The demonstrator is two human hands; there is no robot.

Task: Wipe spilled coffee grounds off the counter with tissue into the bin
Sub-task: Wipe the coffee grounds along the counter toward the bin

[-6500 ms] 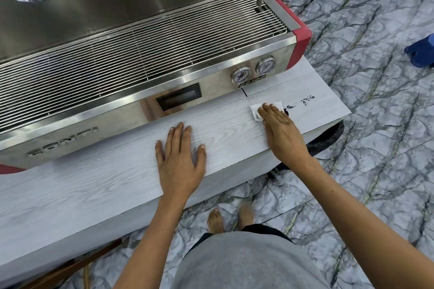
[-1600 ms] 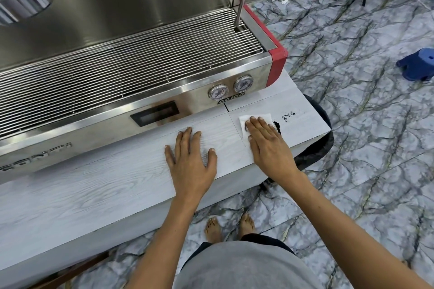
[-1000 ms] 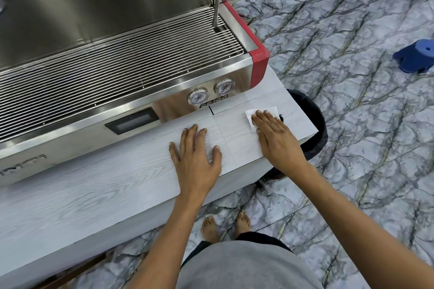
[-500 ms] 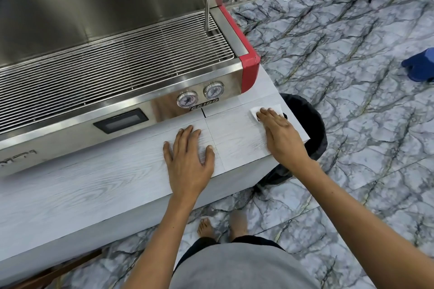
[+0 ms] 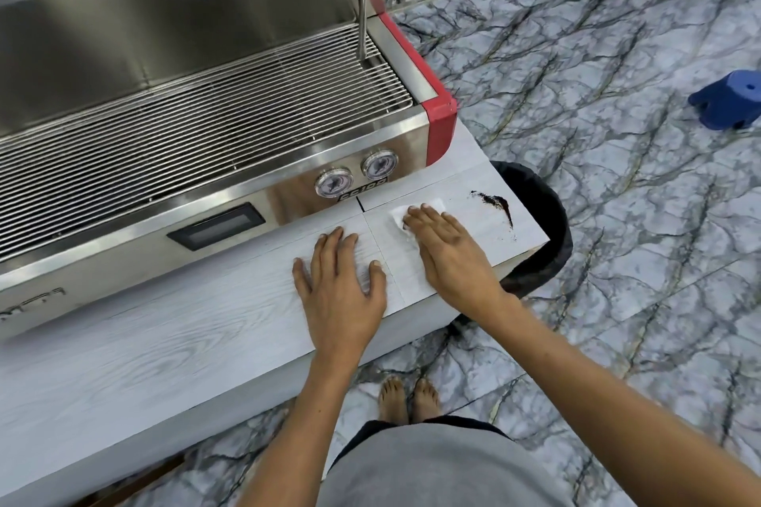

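My right hand (image 5: 449, 255) lies flat on the pale wood-grain counter (image 5: 173, 342), fingers straight and close together, pressing a small white folded tissue (image 5: 416, 209) against the surface. Only the far edge of the tissue shows beyond my fingertips; the rest is under the hand. My left hand (image 5: 339, 288) rests palm down just beside it, fingers spread and straight, holding nothing; I judge it is only bracing me.

The dark streak of spilled coffee grounds (image 5: 496, 204) lies to the right of my right fingertips and slightly farther from me, apart from the tissue, with bare counter between. The streak's long axis runs from a scatter of specks at its far left end, curving toward the counter's right end, with a few loose grains trailing closer to the near corner. It stops just short of that end.

The black round bin (image 5: 543, 218) stands on the floor against the counter's right end, directly below the grounds and partly hidden by the counter.

Finding: the right hand is the nearer one. Tissue, grounds and bin line up left to right, so a single rightward sweep should carry the grounds over the end. Risk: the trailing grains near the front corner may fall outside the bin rim.
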